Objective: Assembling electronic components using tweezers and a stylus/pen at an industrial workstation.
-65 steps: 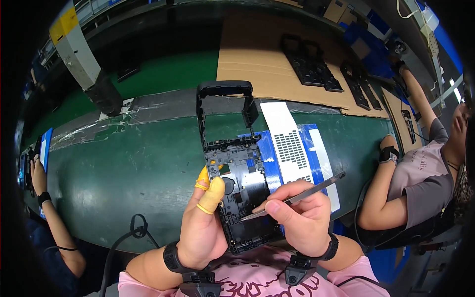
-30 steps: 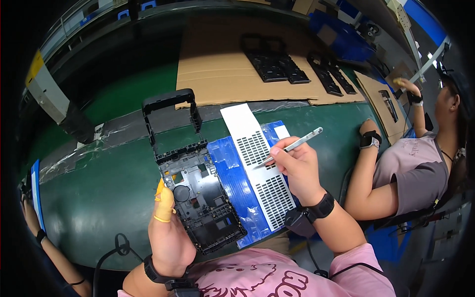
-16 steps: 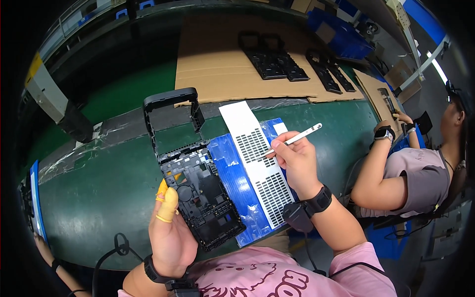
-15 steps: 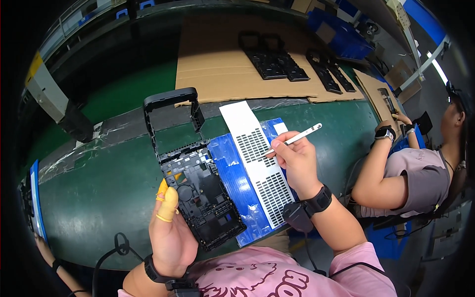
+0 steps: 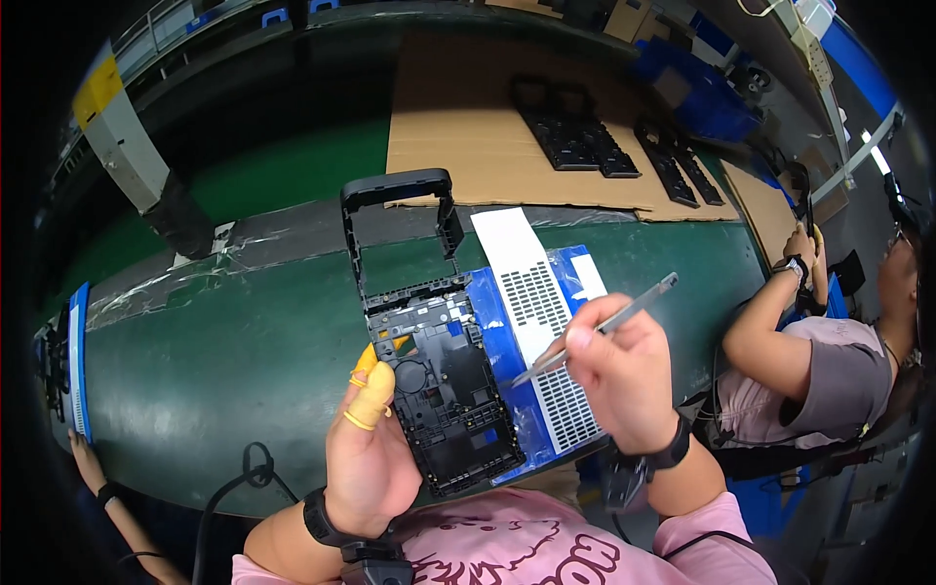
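Note:
My left hand (image 5: 375, 458), with yellow finger cots on thumb and finger, grips the left edge of a black plastic housing (image 5: 458, 390) with an open handle-like frame at its far end. My right hand (image 5: 629, 380) is closed around slim metal tweezers (image 5: 636, 304). Their tips point down-left, near the housing's right edge; whether they touch it or hold a small piece I cannot tell. Just right of the housing lies a white sheet (image 5: 507, 242) with rows of small black rectangles. It rests on a blue board (image 5: 499, 341), partly hidden by my right hand.
Several black housings (image 5: 570, 141) lie on cardboard (image 5: 439, 136) across the green table (image 5: 224, 361). A grey post (image 5: 136, 156) stands at the far left. At the right sits a co-worker (image 5: 809, 370); another person's arm (image 5: 122, 512) reaches in at the lower left.
The tweezers have moved from over the white sheet to the housing's right edge, carried by my right hand. The whole view has shifted, so the table and things appear farther right.

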`<action>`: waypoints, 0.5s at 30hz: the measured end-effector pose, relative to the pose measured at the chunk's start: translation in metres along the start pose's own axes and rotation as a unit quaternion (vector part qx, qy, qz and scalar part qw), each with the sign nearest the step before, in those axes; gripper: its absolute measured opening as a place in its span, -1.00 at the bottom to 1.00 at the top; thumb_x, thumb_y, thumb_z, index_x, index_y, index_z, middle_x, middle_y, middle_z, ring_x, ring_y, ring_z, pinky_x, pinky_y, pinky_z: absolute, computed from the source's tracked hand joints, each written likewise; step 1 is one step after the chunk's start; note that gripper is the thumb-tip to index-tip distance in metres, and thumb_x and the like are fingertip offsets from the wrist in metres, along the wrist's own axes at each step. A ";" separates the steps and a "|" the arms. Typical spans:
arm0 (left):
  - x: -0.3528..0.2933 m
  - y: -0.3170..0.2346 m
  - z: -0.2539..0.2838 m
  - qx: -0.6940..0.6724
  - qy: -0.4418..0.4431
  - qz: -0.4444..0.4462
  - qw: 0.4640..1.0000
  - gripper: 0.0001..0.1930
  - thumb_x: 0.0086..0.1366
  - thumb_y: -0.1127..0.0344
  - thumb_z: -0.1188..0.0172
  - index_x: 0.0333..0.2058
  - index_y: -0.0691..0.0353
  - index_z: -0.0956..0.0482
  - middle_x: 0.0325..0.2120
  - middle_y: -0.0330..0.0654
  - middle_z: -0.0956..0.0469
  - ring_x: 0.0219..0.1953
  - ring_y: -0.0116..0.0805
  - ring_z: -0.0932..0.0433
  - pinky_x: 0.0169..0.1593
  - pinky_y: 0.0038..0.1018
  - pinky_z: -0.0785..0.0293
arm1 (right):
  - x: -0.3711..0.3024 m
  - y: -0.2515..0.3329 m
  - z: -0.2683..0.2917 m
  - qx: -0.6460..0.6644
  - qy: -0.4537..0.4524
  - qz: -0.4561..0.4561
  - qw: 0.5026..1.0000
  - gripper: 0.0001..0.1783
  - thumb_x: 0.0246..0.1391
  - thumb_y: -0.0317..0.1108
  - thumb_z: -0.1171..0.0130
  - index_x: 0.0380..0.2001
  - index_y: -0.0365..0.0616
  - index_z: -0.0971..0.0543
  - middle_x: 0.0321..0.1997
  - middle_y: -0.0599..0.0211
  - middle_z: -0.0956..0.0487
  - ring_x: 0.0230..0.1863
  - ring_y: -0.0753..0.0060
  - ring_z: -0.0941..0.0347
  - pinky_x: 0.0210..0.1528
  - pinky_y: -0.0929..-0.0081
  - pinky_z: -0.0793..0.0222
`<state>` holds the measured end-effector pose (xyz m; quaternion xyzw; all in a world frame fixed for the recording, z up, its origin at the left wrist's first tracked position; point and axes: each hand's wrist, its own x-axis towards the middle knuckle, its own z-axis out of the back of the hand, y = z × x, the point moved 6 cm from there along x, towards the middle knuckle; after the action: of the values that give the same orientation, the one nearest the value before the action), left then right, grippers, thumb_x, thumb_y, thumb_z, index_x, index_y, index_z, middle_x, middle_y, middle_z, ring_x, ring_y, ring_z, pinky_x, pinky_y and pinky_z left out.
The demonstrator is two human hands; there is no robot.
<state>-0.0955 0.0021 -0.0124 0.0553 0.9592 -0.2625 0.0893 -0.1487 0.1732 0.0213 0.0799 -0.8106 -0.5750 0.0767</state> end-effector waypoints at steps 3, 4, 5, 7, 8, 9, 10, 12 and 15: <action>-0.001 -0.002 -0.002 0.006 0.010 -0.007 1.000 -0.60 0.25 0.18 0.10 0.00 0.26 -0.24 -0.07 -0.11 -0.37 -0.05 -0.27 -0.39 0.03 -0.30 -0.32 | -0.016 0.004 -0.032 0.023 0.048 0.013 0.999 -0.86 -0.07 -0.60 -0.12 -0.37 -0.29 -0.44 -0.42 0.33 -0.49 -0.42 0.64 -0.41 -0.37 0.73 -0.32; -0.001 -0.002 -0.002 0.005 0.008 -0.008 1.000 -0.60 0.25 0.18 0.10 0.00 0.26 -0.24 -0.07 -0.11 -0.37 -0.05 -0.27 -0.39 0.03 -0.30 -0.32 | -0.017 0.000 -0.037 0.017 0.049 0.025 0.998 -0.87 -0.06 -0.60 -0.12 -0.37 -0.30 -0.44 -0.41 0.34 -0.49 -0.40 0.64 -0.41 -0.34 0.73 -0.32; -0.001 -0.001 -0.004 0.009 0.016 -0.012 1.000 -0.61 0.26 0.18 0.10 0.00 0.26 -0.23 -0.08 -0.10 -0.37 -0.05 -0.27 -0.39 0.03 -0.31 -0.32 | -0.017 -0.004 -0.041 0.011 0.052 0.036 0.998 -0.87 -0.06 -0.61 -0.11 -0.37 -0.31 -0.43 -0.41 0.35 -0.48 -0.37 0.65 -0.41 -0.30 0.72 -0.33; -0.003 -0.001 -0.005 0.013 0.023 -0.017 1.000 -0.61 0.26 0.19 0.10 0.00 0.26 -0.23 -0.08 -0.10 -0.37 -0.05 -0.27 -0.40 0.03 -0.32 -0.32 | -0.018 -0.012 -0.047 0.010 0.048 0.028 0.998 -0.87 -0.05 -0.60 -0.12 -0.37 -0.31 -0.44 -0.41 0.36 -0.48 -0.38 0.66 -0.41 -0.32 0.74 -0.32; -0.004 -0.001 -0.004 0.010 0.018 -0.012 1.000 -0.61 0.26 0.20 0.10 0.00 0.26 -0.23 -0.09 -0.10 -0.38 -0.05 -0.28 -0.40 0.03 -0.32 -0.33 | -0.018 -0.015 -0.048 0.008 0.041 0.023 0.999 -0.87 -0.05 -0.58 -0.12 -0.36 -0.31 -0.44 -0.42 0.38 -0.47 -0.38 0.67 -0.41 -0.33 0.75 -0.31; -0.005 0.000 -0.003 0.007 0.013 -0.008 1.000 -0.62 0.26 0.22 0.11 0.00 0.26 -0.23 -0.09 -0.10 -0.39 -0.06 -0.28 -0.40 0.02 -0.33 -0.33 | -0.019 -0.017 -0.049 0.008 0.043 0.022 0.999 -0.87 -0.05 -0.58 -0.12 -0.36 -0.31 -0.44 -0.42 0.38 -0.47 -0.38 0.67 -0.41 -0.33 0.75 -0.31; -0.006 -0.001 -0.002 0.004 0.013 -0.010 1.000 -0.63 0.26 0.25 0.10 0.00 0.27 -0.23 -0.11 -0.10 -0.40 -0.06 -0.28 -0.40 0.01 -0.34 -0.33 | -0.019 -0.019 -0.050 0.000 0.041 0.017 0.999 -0.87 -0.04 -0.58 -0.12 -0.37 -0.30 -0.44 -0.42 0.38 -0.47 -0.38 0.67 -0.40 -0.33 0.75 -0.31; -0.007 -0.001 -0.001 0.000 0.008 -0.012 1.000 -0.63 0.26 0.25 0.10 0.00 0.27 -0.24 -0.11 -0.10 -0.40 -0.07 -0.28 -0.41 0.01 -0.34 -0.33 | -0.018 -0.022 -0.049 -0.008 0.040 0.011 0.999 -0.88 -0.04 -0.57 -0.12 -0.37 -0.29 -0.44 -0.43 0.38 -0.47 -0.39 0.68 -0.40 -0.34 0.75 -0.31; -0.006 -0.001 0.000 -0.006 0.007 -0.010 1.000 -0.64 0.26 0.26 0.10 0.00 0.27 -0.24 -0.11 -0.10 -0.40 -0.07 -0.29 -0.41 0.01 -0.35 -0.33 | -0.014 -0.022 -0.048 0.010 0.045 0.024 0.999 -0.88 -0.04 -0.58 -0.12 -0.37 -0.28 -0.44 -0.43 0.39 -0.48 -0.40 0.69 -0.40 -0.36 0.76 -0.31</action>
<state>-0.0895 0.0006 -0.0101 0.0472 0.9618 -0.2575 0.0799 -0.1233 0.1252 0.0163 0.0869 -0.8138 -0.5606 0.1260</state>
